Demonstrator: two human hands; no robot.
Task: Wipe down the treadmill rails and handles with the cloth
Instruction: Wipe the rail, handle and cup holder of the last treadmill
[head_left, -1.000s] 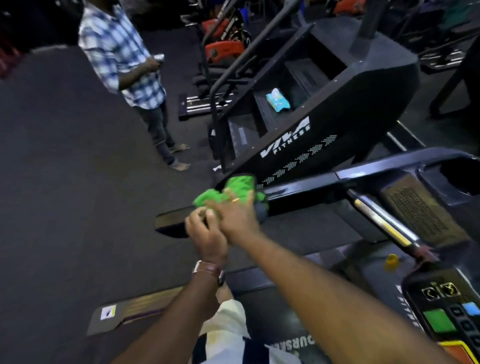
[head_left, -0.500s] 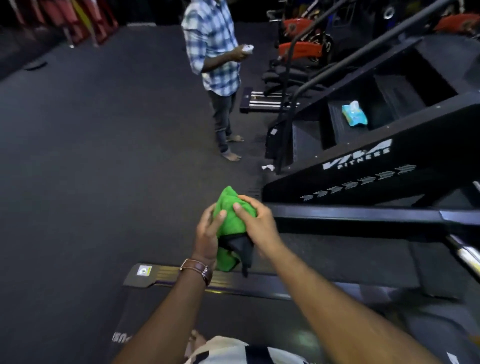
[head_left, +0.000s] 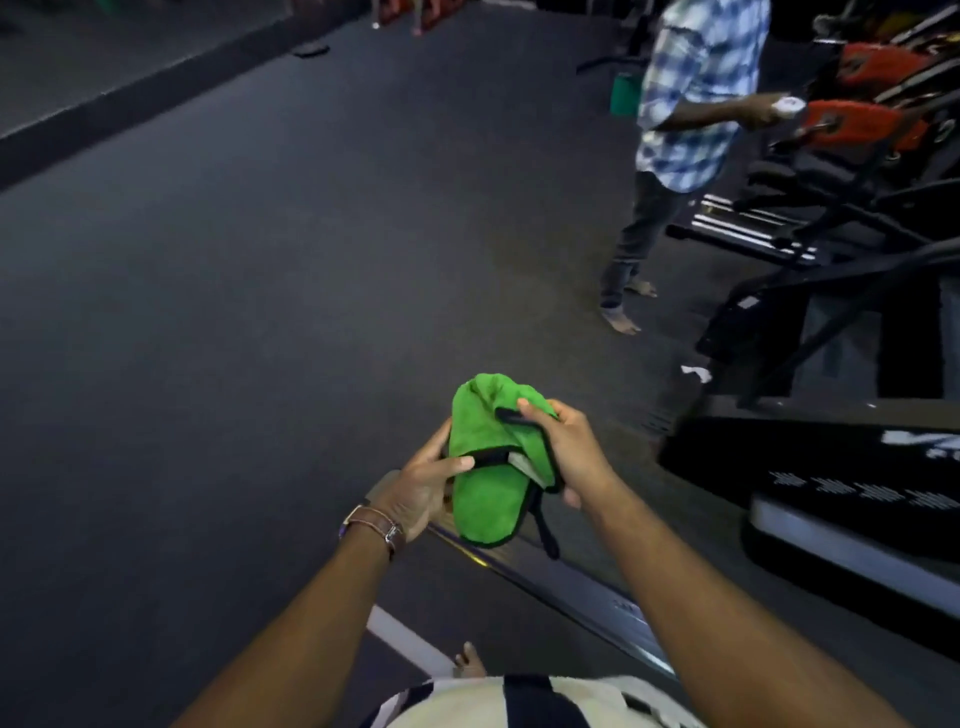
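2 hands hold the green cloth (head_left: 485, 467) in the air, clear of every surface: the left hand (head_left: 423, 491) pinches its black-trimmed edge with the thumb on top, and the right hand (head_left: 563, 441) grips the upper right fold. The cloth's long axis runs away from the body. Below and to the right lies the treadmill side rail (head_left: 582, 592), nearer the right hand, so that hand looks better placed to carry the cloth down. No container is seen. Farther off stands a person in a checked shirt (head_left: 696, 93).

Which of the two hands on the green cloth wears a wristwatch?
The left hand, holding the green cloth; a brown-strapped watch circles its wrist. The right hand has none.
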